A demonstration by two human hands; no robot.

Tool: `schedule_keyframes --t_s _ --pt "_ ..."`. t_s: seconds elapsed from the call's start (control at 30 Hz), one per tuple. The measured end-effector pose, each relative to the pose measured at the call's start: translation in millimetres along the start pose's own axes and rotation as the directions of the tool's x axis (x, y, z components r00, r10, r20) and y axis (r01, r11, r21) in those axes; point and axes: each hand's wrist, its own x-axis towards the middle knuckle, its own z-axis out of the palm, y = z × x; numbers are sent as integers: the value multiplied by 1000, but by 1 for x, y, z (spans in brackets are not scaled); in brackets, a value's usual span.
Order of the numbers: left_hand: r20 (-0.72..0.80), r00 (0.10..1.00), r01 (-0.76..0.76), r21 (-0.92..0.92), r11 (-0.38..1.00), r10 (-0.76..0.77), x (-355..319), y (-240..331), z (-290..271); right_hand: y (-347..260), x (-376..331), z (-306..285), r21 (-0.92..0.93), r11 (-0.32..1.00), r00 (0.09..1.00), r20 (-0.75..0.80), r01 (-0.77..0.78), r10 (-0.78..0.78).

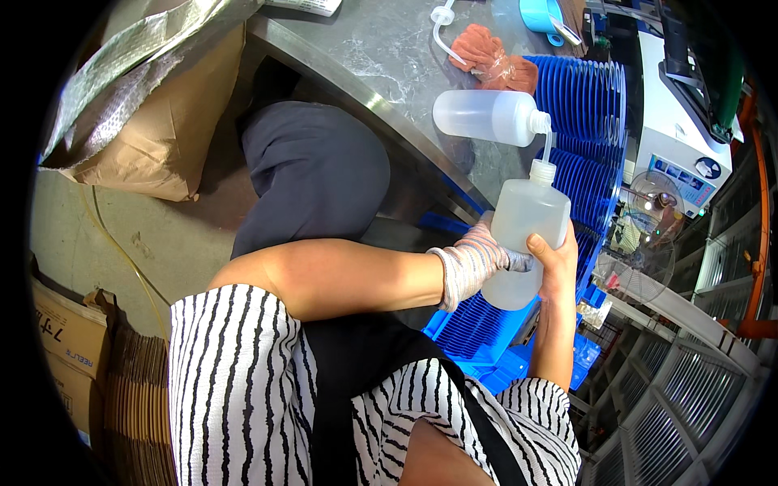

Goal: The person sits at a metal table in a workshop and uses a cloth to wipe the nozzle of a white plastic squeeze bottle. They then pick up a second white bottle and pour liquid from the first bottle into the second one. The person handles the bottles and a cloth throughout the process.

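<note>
Both hands are wrapped around a large translucent plastic bottle [528, 211]. My left hand [480, 257], in a striped knit glove, grips its near left side. My bare right hand [557, 259] holds it from the right, thumb across the front. The bottle's uncapped neck points away from me, close to the open mouth of a smaller white translucent bottle [485, 115] with some liquid inside. Between the two mouths runs a clear strand; whether it is liquid or a tube I cannot tell. A white cap with a bent nozzle tube [442, 16] lies on the grey table [381, 61].
An orange-brown cloth bundle [490, 58] and a light blue mug [540, 14] are at the far side. Blue ribbed racks [579, 97] stand to the right, before a white machine [681, 121] and a fan [655, 206]. A large brown sack [166, 121] and cardboard [134, 397] are at left.
</note>
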Motion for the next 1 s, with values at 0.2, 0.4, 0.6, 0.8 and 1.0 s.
schedule_keyframes --t_s 0.2,0.4,0.6,0.8,1.0 --pt "-26 1000 2 8 1000 -2 2 -3 -1 0 1 -2 -11 1000 1000 17 -9 9" --pt "-44 999 12 34 999 -11 7 -4 0 0 1 -1 11 1000 1000 5 2 -2" --pt "-6 1000 5 -37 999 -6 3 -3 0 -1 0 -2 -38 999 1000 11 -7 7" --pt "19 1000 -13 -49 999 14 -5 2 -1 -2 -2 1 -5 1000 1000 4 5 -5" --pt "74 996 -51 -63 997 56 -12 9 0 -4 -4 3 -31 999 999 12 42 -41"
